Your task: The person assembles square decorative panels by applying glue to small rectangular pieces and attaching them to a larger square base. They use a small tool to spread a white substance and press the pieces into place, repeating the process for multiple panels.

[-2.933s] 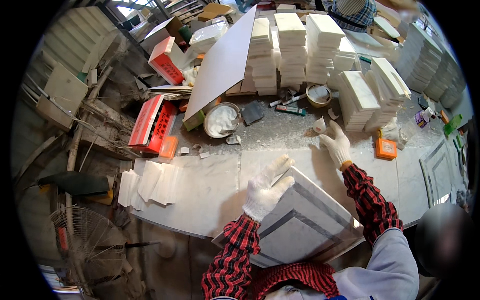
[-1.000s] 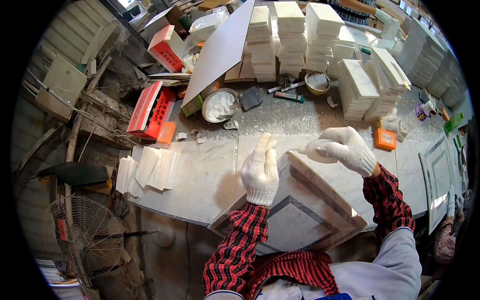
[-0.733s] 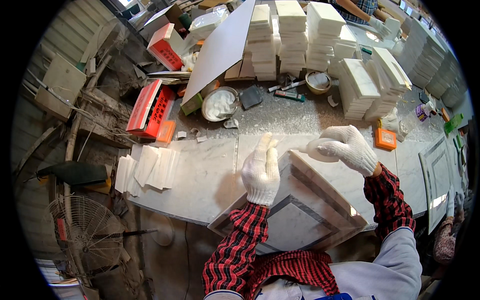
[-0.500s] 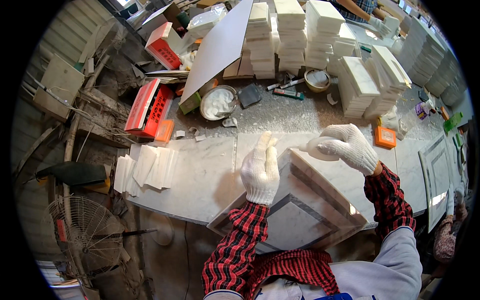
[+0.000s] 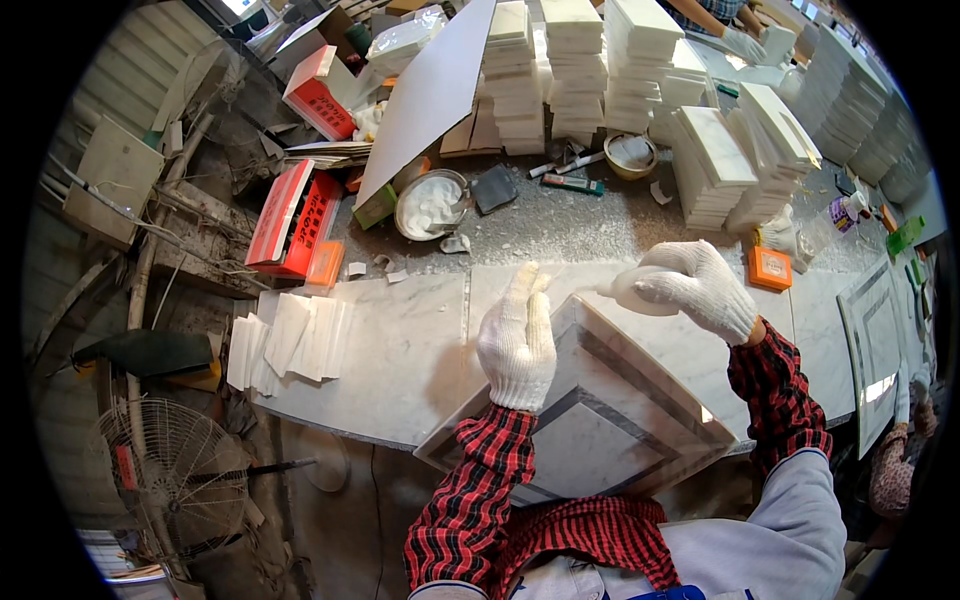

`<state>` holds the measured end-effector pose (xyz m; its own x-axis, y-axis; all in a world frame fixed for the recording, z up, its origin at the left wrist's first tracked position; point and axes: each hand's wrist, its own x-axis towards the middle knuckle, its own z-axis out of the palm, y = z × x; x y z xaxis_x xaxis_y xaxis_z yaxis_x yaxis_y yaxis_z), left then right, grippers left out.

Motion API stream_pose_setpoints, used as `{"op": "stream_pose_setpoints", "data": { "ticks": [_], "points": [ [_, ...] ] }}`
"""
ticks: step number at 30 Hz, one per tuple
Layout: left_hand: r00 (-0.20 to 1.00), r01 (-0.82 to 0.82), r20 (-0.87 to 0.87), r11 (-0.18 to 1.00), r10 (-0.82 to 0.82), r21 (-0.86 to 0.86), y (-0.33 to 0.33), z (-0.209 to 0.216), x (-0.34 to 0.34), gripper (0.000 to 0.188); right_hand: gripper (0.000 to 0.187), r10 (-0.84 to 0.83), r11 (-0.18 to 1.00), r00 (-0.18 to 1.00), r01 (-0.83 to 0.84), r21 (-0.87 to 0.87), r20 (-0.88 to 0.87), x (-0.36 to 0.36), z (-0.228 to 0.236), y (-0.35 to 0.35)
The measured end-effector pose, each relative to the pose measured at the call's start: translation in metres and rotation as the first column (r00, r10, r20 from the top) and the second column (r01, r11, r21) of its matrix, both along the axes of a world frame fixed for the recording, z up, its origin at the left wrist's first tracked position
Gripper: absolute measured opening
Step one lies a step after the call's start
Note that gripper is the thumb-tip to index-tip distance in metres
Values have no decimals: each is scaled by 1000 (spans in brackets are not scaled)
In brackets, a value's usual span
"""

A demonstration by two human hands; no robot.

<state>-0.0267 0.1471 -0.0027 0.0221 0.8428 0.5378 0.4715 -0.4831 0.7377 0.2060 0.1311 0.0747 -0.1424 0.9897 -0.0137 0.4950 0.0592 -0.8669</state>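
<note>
My left hand, in a white knit glove, is upright over the near-left edge of a marble panel. Its fingers are pressed together, and whatever they grip is hidden. My right hand, gloved the same way, is closed around a small whitish squeeze bottle, whose narrow tip points left toward my left fingers. Below both hands the square marble panel, with grey inlaid bands, lies turned cornerwise, one corner pointing away from me and its near part overhanging the table edge.
Thin white tile pieces lie at left. Beyond are a bowl of white powder, an orange box and tall stacks of white tiles. A co-worker's gloved hand shows at far right. A wire fan stands lower left.
My right hand has tilted slightly with the bottle, shifting a little lower and to the right. My left hand stays nearly in place. The background has shifted slightly with the view.
</note>
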Motion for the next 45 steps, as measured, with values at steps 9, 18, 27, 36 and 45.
{"op": "stream_pose_setpoints", "data": {
  "ticks": [9, 18, 27, 36, 45],
  "points": [
    [999, -37, -3, 999, 37, 0, 0, -7, 2, 30, 46, -219, 963, 950, 174, -208, -220, 20, -37, 7],
    [999, -14, -36, 1000, 14, 10, 0, -9, 8, 30, 38, -443, 894, 877, 447, 19, 186, 29, -134, 73],
    [999, -31, -31, 998, 33, 61, 1, -15, 3, 27, 25, -561, 821, 692, 538, 193, 455, 26, -171, 88],
    [1000, 17, 19, 999, -18, 42, 2, -20, 14, 28, 56, -569, 805, 740, 590, 59, 359, 47, -138, 61],
    [1000, 1, 14, 1000, 0, -12, -3, -7, 10, 27, 34, -733, 597, 680, 659, 457, -24, 81, -118, -137]
  ]
}}
